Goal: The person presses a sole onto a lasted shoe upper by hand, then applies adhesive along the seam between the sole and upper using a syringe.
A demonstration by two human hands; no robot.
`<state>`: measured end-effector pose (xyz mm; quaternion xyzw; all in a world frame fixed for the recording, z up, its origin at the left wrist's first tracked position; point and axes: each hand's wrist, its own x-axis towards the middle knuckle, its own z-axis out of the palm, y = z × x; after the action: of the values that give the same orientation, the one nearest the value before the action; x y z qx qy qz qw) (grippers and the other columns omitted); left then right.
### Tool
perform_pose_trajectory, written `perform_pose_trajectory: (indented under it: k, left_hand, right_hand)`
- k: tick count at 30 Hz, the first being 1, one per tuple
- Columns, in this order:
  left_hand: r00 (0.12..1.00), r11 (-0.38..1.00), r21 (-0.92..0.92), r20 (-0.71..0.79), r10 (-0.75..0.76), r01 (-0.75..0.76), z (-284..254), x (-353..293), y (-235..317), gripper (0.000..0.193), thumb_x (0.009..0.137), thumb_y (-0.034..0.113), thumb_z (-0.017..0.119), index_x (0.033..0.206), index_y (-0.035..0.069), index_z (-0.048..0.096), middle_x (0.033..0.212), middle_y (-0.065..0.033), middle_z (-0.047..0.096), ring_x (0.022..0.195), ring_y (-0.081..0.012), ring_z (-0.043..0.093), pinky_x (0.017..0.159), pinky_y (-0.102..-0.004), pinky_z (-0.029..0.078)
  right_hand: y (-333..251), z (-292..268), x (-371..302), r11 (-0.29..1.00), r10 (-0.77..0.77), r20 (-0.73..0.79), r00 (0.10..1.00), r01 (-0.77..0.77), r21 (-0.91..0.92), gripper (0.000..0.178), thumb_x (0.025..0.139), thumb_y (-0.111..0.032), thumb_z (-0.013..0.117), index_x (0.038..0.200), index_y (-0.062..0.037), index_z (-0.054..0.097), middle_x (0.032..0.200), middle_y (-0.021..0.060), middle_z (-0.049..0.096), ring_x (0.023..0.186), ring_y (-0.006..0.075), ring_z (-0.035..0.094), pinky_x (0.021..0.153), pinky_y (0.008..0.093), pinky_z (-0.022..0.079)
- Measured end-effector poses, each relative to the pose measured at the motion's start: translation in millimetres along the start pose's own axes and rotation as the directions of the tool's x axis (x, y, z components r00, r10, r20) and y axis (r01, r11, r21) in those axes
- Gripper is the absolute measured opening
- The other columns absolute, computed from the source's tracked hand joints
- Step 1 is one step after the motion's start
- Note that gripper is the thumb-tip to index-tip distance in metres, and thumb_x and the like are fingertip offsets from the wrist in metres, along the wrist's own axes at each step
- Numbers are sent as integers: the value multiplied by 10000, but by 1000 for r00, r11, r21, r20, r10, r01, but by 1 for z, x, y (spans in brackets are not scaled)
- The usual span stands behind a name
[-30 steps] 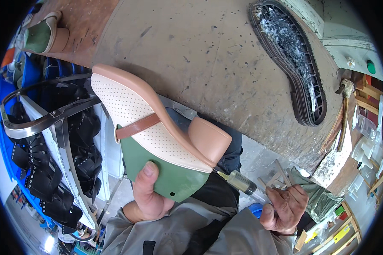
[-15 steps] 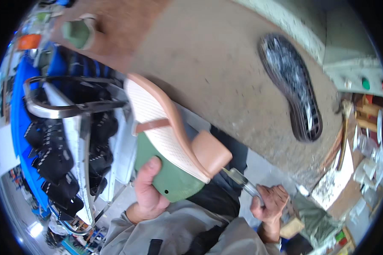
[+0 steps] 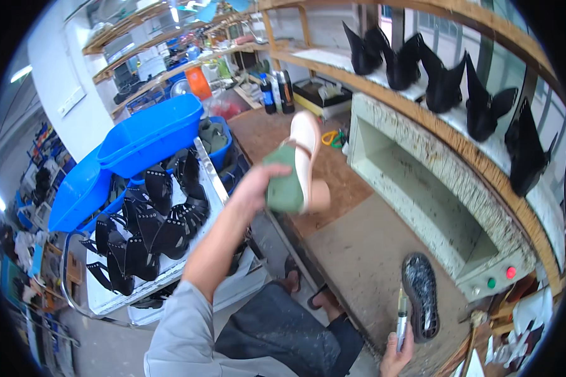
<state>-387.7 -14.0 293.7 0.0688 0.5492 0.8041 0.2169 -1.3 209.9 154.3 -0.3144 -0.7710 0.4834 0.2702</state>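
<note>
My left hand (image 3: 258, 188) is wrapped round a green shoe last (image 3: 284, 188), lifted toward the far part of the bench and blurred by motion. A cream-and-tan sandal sole (image 3: 303, 164) with a chunky tan heel (image 3: 321, 196) lies against the last, and a brown strap crosses between them. Low on the right, my right hand (image 3: 397, 355) is closed on a slim tool (image 3: 401, 317) with a pale tubular body and a thin yellowish tip. Beside that tip, on the bench, rests a black outsole (image 3: 421, 295) with a whitish, shiny inner face.
The bench (image 3: 358, 245) runs below a green-white metal box (image 3: 415, 182) with buttons. Black shoe uppers (image 3: 443, 78) line the shelf above. At left, a rack (image 3: 107, 301) carries several more uppers, near blue tubs (image 3: 151, 129). Bottles (image 3: 277, 94) and scissors (image 3: 333, 138) are at the back.
My left hand has carried the last and sole up and away from my lap toward the back of the bench. My view has tilted up. The tool stays in my right hand, now beside the outsole.
</note>
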Motion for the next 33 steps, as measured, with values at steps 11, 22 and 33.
perform_pose_trajectory:
  k: [11, 22, 33]
  left_hand:
    - [903, -1, 968, -233, 362, 251, -106, 287, 94, 460, 559, 245, 770, 938, -5, 697, 1059, -198, 649, 999, -305, 629, 857, -374, 505]
    - [885, -220, 880, -347, 309, 422, -156, 324, 32, 459, 891, 344, 462, 1210, 31, 568, 1265, -176, 548, 1202, -276, 513, 988, -400, 405]
    - [941, 402, 867, -188, -282, 294, -37, 168, -15, 426, 806, 514, 579, 1021, 165, 695, 1109, -102, 631, 1033, -277, 580, 928, -401, 432]
  right_hand:
    - [11, 31, 25, 985, 51, -73, 996, -63, -163, 489, 924, -301, 555, 1313, -16, 480, 1302, 213, 492, 1164, 350, 483, 967, 389, 385]
    - [13, 45, 24, 943, 158, -286, 945, -231, -241, 529, 885, -279, 603, 1326, -27, 454, 1250, 183, 514, 1130, 305, 482, 941, 372, 400]
    - [60, 46, 30, 883, 86, -313, 946, 72, 463, 612, 872, -123, 599, 1399, 4, 314, 784, 23, 528, 576, 94, 462, 486, 233, 379]
